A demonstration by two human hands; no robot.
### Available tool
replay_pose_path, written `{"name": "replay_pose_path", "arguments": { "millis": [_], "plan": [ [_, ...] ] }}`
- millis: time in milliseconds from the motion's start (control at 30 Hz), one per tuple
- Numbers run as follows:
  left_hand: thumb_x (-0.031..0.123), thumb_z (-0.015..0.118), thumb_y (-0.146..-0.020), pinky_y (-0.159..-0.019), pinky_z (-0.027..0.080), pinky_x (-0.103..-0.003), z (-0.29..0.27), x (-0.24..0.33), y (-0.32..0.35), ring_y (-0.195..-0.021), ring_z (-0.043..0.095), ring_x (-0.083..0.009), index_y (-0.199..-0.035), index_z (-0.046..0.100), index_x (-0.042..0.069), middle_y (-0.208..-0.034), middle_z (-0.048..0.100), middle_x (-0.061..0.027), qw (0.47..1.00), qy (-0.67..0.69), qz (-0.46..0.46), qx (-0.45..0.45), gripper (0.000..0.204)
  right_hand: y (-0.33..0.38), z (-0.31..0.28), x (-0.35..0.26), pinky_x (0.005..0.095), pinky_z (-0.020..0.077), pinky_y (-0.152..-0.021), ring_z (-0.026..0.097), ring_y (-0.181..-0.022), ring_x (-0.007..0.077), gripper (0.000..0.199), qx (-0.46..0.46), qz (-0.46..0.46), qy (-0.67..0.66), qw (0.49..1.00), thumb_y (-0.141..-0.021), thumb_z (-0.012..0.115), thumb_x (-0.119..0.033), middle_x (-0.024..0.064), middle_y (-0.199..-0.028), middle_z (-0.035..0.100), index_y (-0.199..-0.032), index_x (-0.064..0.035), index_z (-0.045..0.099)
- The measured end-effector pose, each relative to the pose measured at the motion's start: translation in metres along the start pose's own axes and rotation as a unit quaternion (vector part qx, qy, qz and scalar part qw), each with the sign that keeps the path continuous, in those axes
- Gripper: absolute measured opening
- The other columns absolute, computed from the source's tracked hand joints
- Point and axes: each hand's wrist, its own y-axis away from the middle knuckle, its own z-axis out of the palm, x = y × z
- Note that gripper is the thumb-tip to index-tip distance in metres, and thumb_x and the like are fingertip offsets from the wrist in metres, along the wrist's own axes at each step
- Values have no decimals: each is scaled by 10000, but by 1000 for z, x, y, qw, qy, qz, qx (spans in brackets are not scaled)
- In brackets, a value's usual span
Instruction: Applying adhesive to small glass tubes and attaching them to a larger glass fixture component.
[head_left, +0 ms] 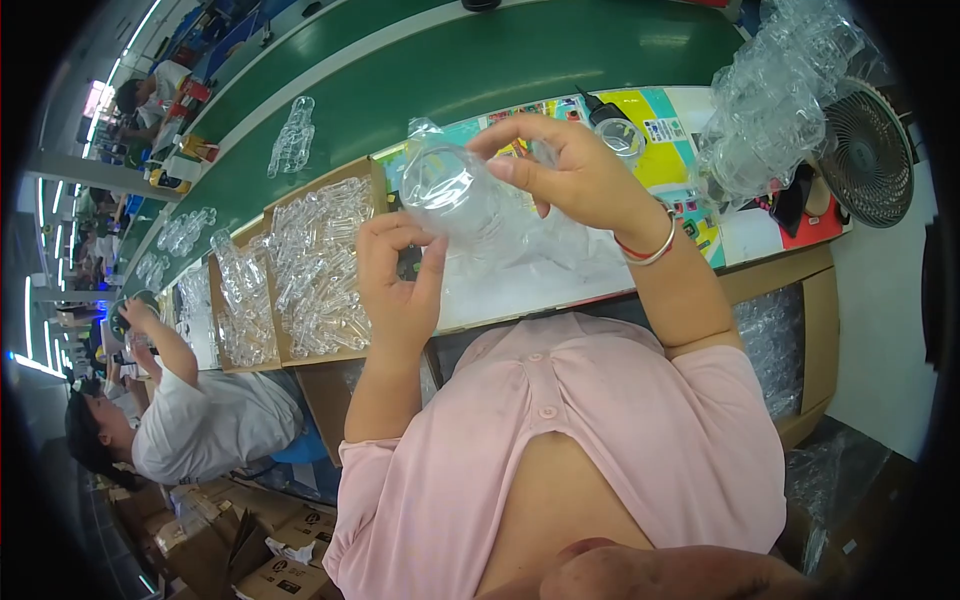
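Up in front of me is a clear plastic piece with a round, shiny end [440, 185]. My left hand [398, 275] pinches its lower left edge between thumb and fingers. At its upper right, my right hand [570, 170] grips the edge with bent fingers; a bracelet circles that wrist. Glare and transparency hide the piece's exact shape. Beneath it, a white sheet or film [490, 285] covers part of the worktop. Beyond my right hand lie a small clear round part [620, 138] and a black bottle [600, 108] with a pointed nozzle.
Cardboard boxes of clear plastic parts [325, 265] stand left of my hands. A heap of clear plastic shells [765, 110] is at the right, beside a black fan [868, 152]. A green conveyor belt [540, 60] runs behind. Another person [215, 420] sits at the left.
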Motion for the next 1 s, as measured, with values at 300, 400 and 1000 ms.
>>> {"name": "replay_pose_path", "arguments": {
  "millis": [300, 400, 1000],
  "plan": [
    [4, 608, -750, -895, 376, -338, 8, 25, -8, -876, 514, -164, -856, 532, 34, -920, 543, -70, 988, 60, -127, 58, 133, 3, -3, 35, 265, 417, -633, 527, -716, 161, 123, 33, -141, 157, 977, -810, 592, -118, 58, -827, 571, -888, -32, 553],
    [9, 608, -763, -934, 366, -378, -4, 20, -10, -906, 518, -159, -842, 534, 28, -916, 559, -67, 992, 78, -94, 9, 110, 2, -3, 38, 274, 408, -651, 525, -717, 180, 94, 51, -144, 148, 977, -812, 579, -101, 70, -797, 555, -853, -27, 539],
    [644, 676, -584, -1013, 264, -432, 25, -81, 22, -1185, 370, -281, -1328, 249, 34, -1324, 339, -154, 968, 242, -4, -64, 1052, -36, 17, -32, 284, 462, -752, 604, -847, 270, 558, -36, -209, 243, 946, -611, 739, -283, 153, -945, 613, -1089, -70, 545]
  ]
}}
